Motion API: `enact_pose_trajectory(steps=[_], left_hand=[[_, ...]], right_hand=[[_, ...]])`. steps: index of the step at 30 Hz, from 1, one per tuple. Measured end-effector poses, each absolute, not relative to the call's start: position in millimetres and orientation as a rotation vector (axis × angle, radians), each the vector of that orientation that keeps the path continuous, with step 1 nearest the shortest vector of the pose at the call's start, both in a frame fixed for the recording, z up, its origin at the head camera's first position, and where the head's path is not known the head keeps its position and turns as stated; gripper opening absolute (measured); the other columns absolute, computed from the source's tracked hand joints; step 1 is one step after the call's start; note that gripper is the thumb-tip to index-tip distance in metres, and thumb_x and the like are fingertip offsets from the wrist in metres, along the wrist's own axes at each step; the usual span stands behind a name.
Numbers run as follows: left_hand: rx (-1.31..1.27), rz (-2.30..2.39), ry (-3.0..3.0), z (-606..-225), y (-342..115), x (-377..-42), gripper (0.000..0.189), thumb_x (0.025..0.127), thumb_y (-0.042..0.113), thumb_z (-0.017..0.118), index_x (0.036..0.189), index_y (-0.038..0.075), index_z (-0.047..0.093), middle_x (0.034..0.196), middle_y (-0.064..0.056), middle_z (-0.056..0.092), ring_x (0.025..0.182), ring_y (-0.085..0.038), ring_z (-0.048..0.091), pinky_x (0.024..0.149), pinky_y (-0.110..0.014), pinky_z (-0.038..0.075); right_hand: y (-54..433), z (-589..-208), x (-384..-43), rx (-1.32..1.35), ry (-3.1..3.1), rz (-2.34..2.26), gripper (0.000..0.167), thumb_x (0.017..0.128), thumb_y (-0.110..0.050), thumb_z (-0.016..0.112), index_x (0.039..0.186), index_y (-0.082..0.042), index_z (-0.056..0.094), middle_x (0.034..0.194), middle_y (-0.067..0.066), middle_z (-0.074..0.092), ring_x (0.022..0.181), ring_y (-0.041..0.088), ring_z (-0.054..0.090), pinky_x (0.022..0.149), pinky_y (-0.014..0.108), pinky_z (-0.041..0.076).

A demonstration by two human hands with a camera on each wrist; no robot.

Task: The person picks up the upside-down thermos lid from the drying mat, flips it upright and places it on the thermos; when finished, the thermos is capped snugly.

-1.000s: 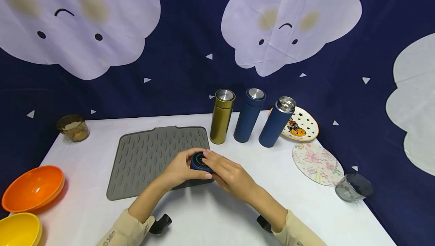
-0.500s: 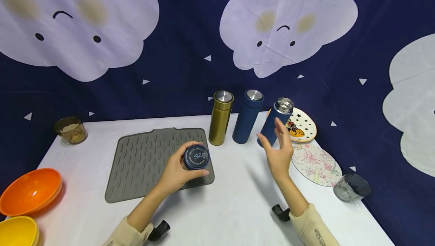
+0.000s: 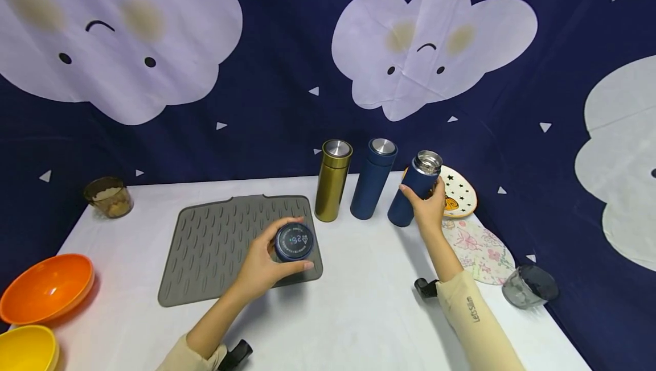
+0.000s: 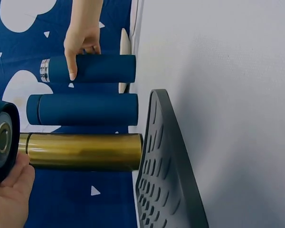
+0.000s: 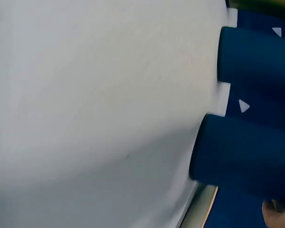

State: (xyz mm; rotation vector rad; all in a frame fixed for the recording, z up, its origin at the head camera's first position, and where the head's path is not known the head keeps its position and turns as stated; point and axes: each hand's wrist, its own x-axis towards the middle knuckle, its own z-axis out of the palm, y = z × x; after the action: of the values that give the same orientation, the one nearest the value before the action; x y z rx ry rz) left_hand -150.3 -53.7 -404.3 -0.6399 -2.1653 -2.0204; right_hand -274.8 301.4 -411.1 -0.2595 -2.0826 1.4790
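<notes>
My left hand (image 3: 260,263) grips a dark blue thermos lid (image 3: 294,241) between thumb and fingers, above the edge of the grey mat. A lit temperature display faces up on the lid, and its hollow underside shows in the left wrist view. At the back right, my right hand (image 3: 430,207) holds an uncapped blue thermos bottle (image 3: 402,210), thumb on one side and fingers on the other. The bottle stands upright with its steel mouth bare. In the right wrist view its base (image 5: 242,154) shows, and only a bit of the hand.
Beside the open bottle stand a capped blue thermos (image 3: 372,189) and a gold thermos (image 3: 331,189). A grey ridged mat (image 3: 220,251) lies left of centre. Around are a patterned plate (image 3: 461,189), a round floral mat (image 3: 482,251), two glasses and orange (image 3: 48,288) and yellow bowls.
My right hand has left the lid, moved right and back, and taken hold of the uncapped bottle. My left hand has kept the lid, now showing its lit top.
</notes>
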Motion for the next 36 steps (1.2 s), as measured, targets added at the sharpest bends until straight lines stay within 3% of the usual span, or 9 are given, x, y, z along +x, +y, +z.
enact_pose_trajectory(steps=[3, 6, 11, 16, 21, 28, 32, 36], left_hand=[[-0.623, -1.975, -2.183, -404, -54, -149, 0.076, 0.068, 0.009, 0.092, 0.135, 0.020, 0.056, 0.138, 0.002, 0.060, 0.121, -0.012, 0.059, 0.100, -0.020, 0.048], [-0.600, -1.941, -2.184, -401, -54, -149, 0.073, 0.070, 0.010, 0.091, 0.134, 0.020, 0.056, 0.136, 0.003, 0.061, 0.119, -0.012, 0.059, 0.097, -0.023, 0.050], [-0.569, -1.862, -2.169, -386, -46, -156, 0.068, 0.074, 0.012, 0.088, 0.133, 0.014, 0.054, 0.130, 0.001, 0.063, 0.112, -0.014, 0.062, 0.090, -0.025, 0.054], [-0.613, -1.808, -2.131, -357, -20, -170, 0.067, 0.075, 0.014, 0.088, 0.132, 0.011, 0.054, 0.127, -0.004, 0.065, 0.109, -0.018, 0.065, 0.087, -0.029, 0.057], [-0.690, -1.765, -2.163, -331, 17, -187, 0.069, 0.074, 0.022, 0.089, 0.131, 0.013, 0.053, 0.115, -0.005, 0.070, 0.099, -0.017, 0.069, 0.083, -0.034, 0.058], [-0.820, -1.564, -2.239, -333, 46, -207, 0.065, 0.074, 0.031, 0.088, 0.126, 0.010, 0.055, 0.103, -0.002, 0.070, 0.088, -0.012, 0.069, 0.076, -0.026, 0.057], [-0.882, -1.547, -2.247, -338, 43, -216, 0.060, 0.076, 0.030, 0.087, 0.124, 0.010, 0.057, 0.110, -0.002, 0.069, 0.088, -0.012, 0.069, 0.076, -0.025, 0.057], [-1.043, -1.620, -2.247, -341, 33, -225, 0.062, 0.076, 0.024, 0.087, 0.129, 0.010, 0.057, 0.118, -0.003, 0.067, 0.098, -0.014, 0.068, 0.088, -0.031, 0.056]], right_hand=[[295, -410, -272, -0.280, -2.102, 1.420, 0.075, 0.077, -0.022, 0.085, 0.136, 0.002, 0.045, 0.128, 0.022, 0.057, 0.116, 0.034, 0.056, 0.101, 0.044, 0.045], [280, -402, -255, -0.232, -2.083, 1.388, 0.075, 0.075, -0.019, 0.086, 0.135, 0.002, 0.046, 0.124, 0.021, 0.059, 0.108, 0.033, 0.059, 0.093, 0.043, 0.047], [235, -390, -213, -0.057, -2.153, 1.460, 0.081, 0.071, -0.016, 0.087, 0.139, -0.004, 0.044, 0.125, 0.018, 0.062, 0.109, 0.031, 0.062, 0.094, 0.043, 0.049], [193, -394, -188, 0.119, -2.324, 1.435, 0.073, 0.072, -0.021, 0.086, 0.133, -0.005, 0.048, 0.120, 0.015, 0.067, 0.108, 0.030, 0.065, 0.093, 0.047, 0.052], [183, -404, -181, 0.183, -2.337, 1.358, 0.068, 0.071, -0.020, 0.086, 0.127, -0.007, 0.049, 0.114, 0.015, 0.070, 0.103, 0.030, 0.068, 0.087, 0.048, 0.053], [182, -410, -179, 0.319, -2.305, 1.420, 0.066, 0.075, -0.010, 0.084, 0.130, -0.004, 0.048, 0.119, 0.019, 0.067, 0.109, 0.035, 0.066, 0.091, 0.055, 0.054], [181, -408, -179, 0.309, -2.314, 1.420, 0.068, 0.076, -0.014, 0.084, 0.132, -0.007, 0.046, 0.121, 0.017, 0.067, 0.110, 0.033, 0.066, 0.090, 0.052, 0.055], [182, -406, -180, 0.319, -2.322, 1.413, 0.069, 0.074, -0.017, 0.086, 0.130, -0.009, 0.046, 0.121, 0.014, 0.067, 0.111, 0.030, 0.066, 0.091, 0.050, 0.055]])
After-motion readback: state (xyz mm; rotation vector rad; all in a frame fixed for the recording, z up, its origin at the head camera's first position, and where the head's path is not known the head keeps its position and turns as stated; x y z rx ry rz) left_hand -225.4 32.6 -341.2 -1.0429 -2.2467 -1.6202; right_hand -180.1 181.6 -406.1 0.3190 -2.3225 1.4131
